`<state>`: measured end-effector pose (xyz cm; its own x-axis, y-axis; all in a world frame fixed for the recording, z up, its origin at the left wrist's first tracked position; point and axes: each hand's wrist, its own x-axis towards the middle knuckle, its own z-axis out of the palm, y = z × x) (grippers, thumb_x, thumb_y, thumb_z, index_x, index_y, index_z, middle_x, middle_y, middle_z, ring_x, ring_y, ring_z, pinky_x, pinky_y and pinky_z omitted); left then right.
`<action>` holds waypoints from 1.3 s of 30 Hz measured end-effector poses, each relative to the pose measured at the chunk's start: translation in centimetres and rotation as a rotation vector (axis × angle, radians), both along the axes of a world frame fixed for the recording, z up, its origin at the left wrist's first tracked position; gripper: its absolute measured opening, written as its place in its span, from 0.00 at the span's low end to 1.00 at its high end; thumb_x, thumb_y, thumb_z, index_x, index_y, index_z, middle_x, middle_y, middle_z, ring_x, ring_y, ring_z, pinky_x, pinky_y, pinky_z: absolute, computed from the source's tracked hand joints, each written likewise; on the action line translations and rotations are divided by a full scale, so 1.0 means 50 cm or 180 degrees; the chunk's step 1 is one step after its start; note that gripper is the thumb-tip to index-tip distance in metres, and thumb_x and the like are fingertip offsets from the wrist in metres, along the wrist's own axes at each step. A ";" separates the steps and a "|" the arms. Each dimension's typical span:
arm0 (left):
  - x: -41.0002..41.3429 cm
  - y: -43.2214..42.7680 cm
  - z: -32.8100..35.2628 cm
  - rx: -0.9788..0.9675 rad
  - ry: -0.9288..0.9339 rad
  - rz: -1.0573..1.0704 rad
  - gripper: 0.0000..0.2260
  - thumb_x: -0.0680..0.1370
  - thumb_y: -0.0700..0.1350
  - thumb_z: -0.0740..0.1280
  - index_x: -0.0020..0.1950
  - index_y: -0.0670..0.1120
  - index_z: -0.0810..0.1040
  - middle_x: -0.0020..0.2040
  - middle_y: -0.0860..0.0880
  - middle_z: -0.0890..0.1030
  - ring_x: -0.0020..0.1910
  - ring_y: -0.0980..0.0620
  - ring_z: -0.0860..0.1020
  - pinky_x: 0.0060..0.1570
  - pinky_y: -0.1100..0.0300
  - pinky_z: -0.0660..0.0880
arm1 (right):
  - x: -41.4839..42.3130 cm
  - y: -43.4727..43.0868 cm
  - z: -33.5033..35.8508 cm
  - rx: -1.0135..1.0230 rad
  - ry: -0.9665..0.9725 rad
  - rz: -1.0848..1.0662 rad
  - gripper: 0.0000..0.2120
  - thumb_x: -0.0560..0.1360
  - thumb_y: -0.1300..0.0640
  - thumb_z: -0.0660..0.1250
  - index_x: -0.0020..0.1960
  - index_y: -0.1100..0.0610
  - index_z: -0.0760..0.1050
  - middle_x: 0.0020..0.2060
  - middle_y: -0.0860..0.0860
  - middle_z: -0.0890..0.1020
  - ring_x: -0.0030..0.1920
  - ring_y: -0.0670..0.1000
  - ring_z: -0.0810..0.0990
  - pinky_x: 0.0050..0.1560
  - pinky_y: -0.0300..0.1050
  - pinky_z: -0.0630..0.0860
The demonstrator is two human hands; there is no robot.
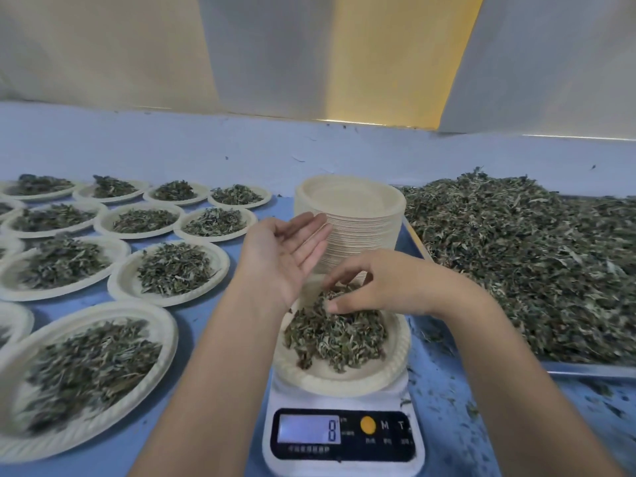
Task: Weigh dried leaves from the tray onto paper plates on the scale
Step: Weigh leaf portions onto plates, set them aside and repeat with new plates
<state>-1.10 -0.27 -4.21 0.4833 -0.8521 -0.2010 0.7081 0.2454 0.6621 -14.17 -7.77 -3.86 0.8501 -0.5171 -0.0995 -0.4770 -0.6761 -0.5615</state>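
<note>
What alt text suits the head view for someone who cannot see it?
A person's right hand pinches dried green leaves on a beige paper plate on a white digital scale reading 8, the open left hand palm-up beside it. A stack of empty plates stands behind, a metal tray of leaves lies right, and filled plates lie left.

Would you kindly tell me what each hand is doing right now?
Left hand: open, palm up, empty.
Right hand: pinching dried leaves on the plate.
</note>
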 end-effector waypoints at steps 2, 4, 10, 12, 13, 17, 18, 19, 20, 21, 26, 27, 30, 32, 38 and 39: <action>0.003 -0.001 -0.004 0.0020 0.0009 0.0045 0.14 0.79 0.40 0.51 0.47 0.40 0.76 0.38 0.45 0.84 0.45 0.48 0.82 0.47 0.59 0.76 | 0.001 0.001 -0.003 -0.0100 0.0057 0.0009 0.13 0.68 0.48 0.75 0.53 0.45 0.81 0.51 0.44 0.81 0.49 0.40 0.77 0.53 0.38 0.72; 0.006 -0.001 -0.006 0.0025 0.0021 0.0068 0.14 0.79 0.40 0.51 0.46 0.40 0.76 0.38 0.45 0.84 0.44 0.48 0.82 0.48 0.59 0.76 | 0.003 0.004 -0.006 -0.0196 -0.0019 0.0007 0.08 0.69 0.52 0.75 0.47 0.46 0.82 0.48 0.47 0.83 0.46 0.44 0.78 0.52 0.43 0.74; 0.009 -0.002 -0.007 0.0061 -0.0028 0.0120 0.13 0.79 0.39 0.52 0.46 0.40 0.76 0.39 0.45 0.85 0.45 0.48 0.82 0.47 0.60 0.77 | 0.003 0.000 -0.006 -0.0269 -0.0408 -0.0119 0.09 0.68 0.60 0.73 0.35 0.46 0.81 0.23 0.41 0.75 0.27 0.40 0.70 0.31 0.35 0.68; 0.009 -0.003 -0.008 0.0074 -0.0067 0.0129 0.13 0.79 0.39 0.52 0.46 0.40 0.76 0.39 0.45 0.85 0.45 0.48 0.82 0.47 0.59 0.77 | 0.000 -0.001 -0.002 -0.0068 -0.0637 -0.0240 0.09 0.68 0.61 0.73 0.34 0.48 0.81 0.21 0.41 0.73 0.25 0.40 0.68 0.30 0.34 0.66; 0.008 -0.003 -0.008 0.0085 -0.0078 0.0122 0.13 0.79 0.39 0.52 0.46 0.40 0.76 0.39 0.45 0.84 0.46 0.48 0.82 0.47 0.59 0.77 | -0.002 -0.001 0.001 0.0095 -0.0798 -0.0286 0.08 0.68 0.62 0.73 0.35 0.49 0.82 0.23 0.42 0.75 0.27 0.42 0.70 0.33 0.36 0.68; -0.001 -0.010 -0.008 0.0192 -0.0202 0.0007 0.14 0.79 0.40 0.52 0.46 0.39 0.77 0.44 0.43 0.82 0.49 0.46 0.79 0.57 0.56 0.73 | 0.001 0.007 0.014 0.0683 -0.1633 -0.0354 0.08 0.69 0.66 0.72 0.38 0.54 0.82 0.37 0.60 0.82 0.38 0.50 0.76 0.45 0.45 0.74; -0.005 -0.012 -0.008 0.0247 -0.0235 -0.0030 0.14 0.79 0.40 0.52 0.45 0.39 0.77 0.44 0.43 0.81 0.47 0.47 0.79 0.55 0.57 0.72 | 0.004 0.010 0.015 0.0788 -0.1874 -0.0384 0.08 0.69 0.67 0.72 0.38 0.55 0.82 0.38 0.62 0.82 0.39 0.51 0.76 0.45 0.46 0.74; -0.010 -0.014 -0.008 0.0282 -0.0226 -0.0061 0.14 0.78 0.40 0.52 0.44 0.38 0.77 0.42 0.43 0.80 0.42 0.49 0.76 0.49 0.58 0.72 | 0.008 0.012 0.015 0.0815 -0.2096 -0.0420 0.08 0.70 0.68 0.72 0.38 0.55 0.82 0.37 0.64 0.81 0.39 0.52 0.75 0.44 0.46 0.74; -0.014 -0.016 -0.008 0.0292 -0.0180 -0.0095 0.13 0.78 0.40 0.53 0.43 0.38 0.76 0.40 0.44 0.77 0.37 0.50 0.72 0.43 0.59 0.70 | 0.012 0.016 0.014 0.0788 -0.2289 -0.0455 0.08 0.70 0.68 0.72 0.38 0.55 0.82 0.36 0.64 0.79 0.38 0.51 0.74 0.43 0.45 0.74; -0.019 -0.017 -0.007 0.0298 -0.0141 -0.0132 0.12 0.78 0.41 0.53 0.43 0.39 0.75 0.39 0.44 0.75 0.35 0.51 0.70 0.40 0.59 0.69 | 0.015 0.019 0.013 0.0748 -0.2447 -0.0485 0.08 0.70 0.68 0.71 0.38 0.55 0.81 0.33 0.63 0.78 0.36 0.50 0.74 0.41 0.43 0.73; -0.033 -0.016 -0.002 0.0214 -0.0160 -0.0373 0.14 0.80 0.44 0.51 0.48 0.42 0.75 0.43 0.43 0.80 0.39 0.48 0.77 0.48 0.54 0.76 | 0.036 0.032 0.002 0.0562 -0.2867 -0.0574 0.09 0.71 0.68 0.71 0.39 0.54 0.80 0.22 0.39 0.75 0.25 0.37 0.73 0.30 0.28 0.69; -0.033 -0.015 -0.001 0.0209 -0.0157 -0.0399 0.15 0.81 0.44 0.51 0.49 0.43 0.76 0.42 0.43 0.81 0.38 0.48 0.78 0.45 0.55 0.78 | 0.041 0.035 -0.002 0.0506 -0.2870 -0.0594 0.09 0.71 0.67 0.71 0.39 0.53 0.80 0.22 0.38 0.75 0.26 0.38 0.72 0.31 0.29 0.69; -0.033 -0.013 0.004 0.0146 -0.0048 -0.0401 0.16 0.81 0.47 0.51 0.51 0.42 0.77 0.41 0.43 0.82 0.37 0.48 0.81 0.34 0.54 0.80 | 0.049 0.044 -0.014 0.0147 -0.2815 -0.0682 0.08 0.71 0.64 0.72 0.42 0.51 0.82 0.27 0.39 0.78 0.30 0.38 0.74 0.36 0.33 0.73; -0.034 -0.014 0.007 0.0123 0.0088 -0.0332 0.14 0.81 0.47 0.54 0.49 0.41 0.76 0.36 0.43 0.81 0.31 0.48 0.81 0.29 0.56 0.80 | 0.052 0.048 -0.020 -0.0157 -0.2822 -0.0736 0.09 0.71 0.63 0.72 0.47 0.51 0.84 0.36 0.41 0.83 0.38 0.38 0.79 0.45 0.33 0.76; -0.042 -0.018 0.010 0.0110 0.0498 -0.0171 0.11 0.81 0.44 0.59 0.43 0.41 0.75 0.27 0.46 0.79 0.22 0.53 0.78 0.19 0.65 0.73 | 0.057 0.053 -0.033 -0.1175 -0.2553 -0.0513 0.12 0.74 0.61 0.69 0.56 0.54 0.82 0.50 0.48 0.84 0.54 0.46 0.79 0.57 0.40 0.73; -0.042 -0.018 0.010 0.0110 0.0587 -0.0154 0.11 0.81 0.43 0.59 0.42 0.40 0.75 0.27 0.46 0.78 0.21 0.53 0.78 0.18 0.65 0.72 | 0.057 0.052 -0.035 -0.1258 -0.2405 -0.0502 0.12 0.75 0.60 0.68 0.58 0.53 0.81 0.51 0.47 0.84 0.57 0.47 0.77 0.59 0.41 0.72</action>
